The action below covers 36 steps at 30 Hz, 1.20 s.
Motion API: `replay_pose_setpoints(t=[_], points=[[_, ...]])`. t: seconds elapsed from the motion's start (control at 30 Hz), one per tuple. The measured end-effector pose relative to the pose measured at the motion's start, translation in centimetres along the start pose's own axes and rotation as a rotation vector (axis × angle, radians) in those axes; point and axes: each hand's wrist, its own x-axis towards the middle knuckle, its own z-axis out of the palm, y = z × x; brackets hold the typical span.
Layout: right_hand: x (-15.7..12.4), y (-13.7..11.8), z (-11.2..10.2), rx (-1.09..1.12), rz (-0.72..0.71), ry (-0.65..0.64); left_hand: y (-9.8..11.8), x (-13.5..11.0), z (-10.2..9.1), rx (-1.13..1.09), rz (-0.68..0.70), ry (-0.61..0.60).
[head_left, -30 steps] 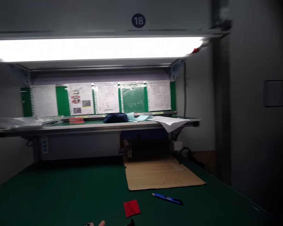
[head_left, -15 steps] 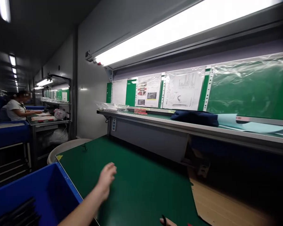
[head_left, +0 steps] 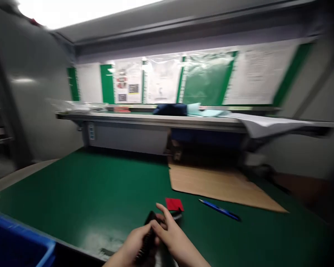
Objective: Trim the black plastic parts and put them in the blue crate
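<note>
Both my hands meet low in the middle over the green bench mat (head_left: 94, 185). My left hand (head_left: 133, 243) is closed round a long black object (head_left: 148, 231) that I cannot name. My right hand (head_left: 171, 233) also grips that black object from the right, its fingers curled over the top end. A small red square (head_left: 174, 204) lies on the mat just beyond my fingers. A blue pen-like tool (head_left: 219, 210) lies to the right of the red square. The picture is blurred by head motion.
A flattened sheet of cardboard (head_left: 219, 185) lies at the back right of the mat. A blue bin (head_left: 16, 246) stands at the lower left corner. A raised shelf (head_left: 161, 118) carries a dark blue pouch (head_left: 169, 109), papers and plastic bags, with paper sheets hung behind.
The view has swung back from the left to the bench centre. My left hand, stretched out open toward the blue bin before, is now at the middle, and both hands grip a black object.
</note>
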Motion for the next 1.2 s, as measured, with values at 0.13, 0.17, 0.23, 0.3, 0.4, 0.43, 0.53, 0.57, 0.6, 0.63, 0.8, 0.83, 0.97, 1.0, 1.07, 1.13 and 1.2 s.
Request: replay_pose_setpoints(t=[0.13,0.17,0.23,0.3,0.4,0.43,0.53,0.57,0.6,0.63,0.8,0.83,0.97,1.0,1.07,1.13,1.2], points=[[2.3,-0.4,-8.0,-0.249,-0.074,0.22,-0.2,-0.4,0.0,-0.047,-0.114,0.009],[2.7,0.0,-10.2,-0.307,-0.073,0.299,-0.1,-0.6,0.3,-0.069,-0.102,0.023],[3.2,1.6,-14.2,-0.426,-0.061,0.432,0.1,-1.4,1.0,-0.118,-0.069,0.054],[3.2,3.8,-17.2,-0.545,-0.027,0.512,0.2,-2.1,1.8,-0.16,-0.042,0.058],[2.7,7.0,-19.4,-0.664,0.052,0.548,0.3,-2.9,2.9,-0.156,-0.005,0.022],[2.6,7.7,-19.7,-0.687,0.068,0.551,0.4,-3.0,3.2,-0.139,0.008,0.008],[2.3,8.6,-19.8,-0.714,0.062,0.569,0.6,-3.4,4.0,-0.092,0.016,-0.03],[2.3,8.4,-19.5,-0.707,0.049,0.573,0.6,-3.5,4.2,-0.077,0.01,-0.043],[2.1,8.1,-19.2,-0.691,0.032,0.569,0.6,-3.6,4.3,-0.054,0.004,-0.053],[1.9,7.6,-18.7,-0.669,0.007,0.553,0.5,-3.7,4.3,-0.018,-0.002,-0.063],[-1.5,3.1,-14.2,-0.551,-0.224,0.259,0.7,-4.5,4.3,0.384,-0.025,-0.123],[-2.5,2.0,-13.1,-0.537,-0.273,0.185,0.9,-4.8,4.4,0.48,-0.017,-0.133],[-5.8,-2.1,-10.0,-0.625,-0.533,-0.017,1.9,-6.5,5.4,0.739,-0.023,-0.164],[-6.4,-2.8,-9.5,-0.662,-0.585,-0.039,2.1,-7.0,5.6,0.774,-0.028,-0.183],[-7.2,-3.8,-8.9,-0.724,-0.625,-0.074,2.3,-7.7,6.0,0.815,-0.033,-0.217],[-7.6,-4.3,-8.7,-0.784,-0.618,-0.105,2.3,-8.3,6.1,0.825,-0.057,-0.239],[-7.8,-4.3,-8.5,-0.864,-0.612,-0.107,2.2,-8.7,6.2,0.815,-0.087,-0.252]])
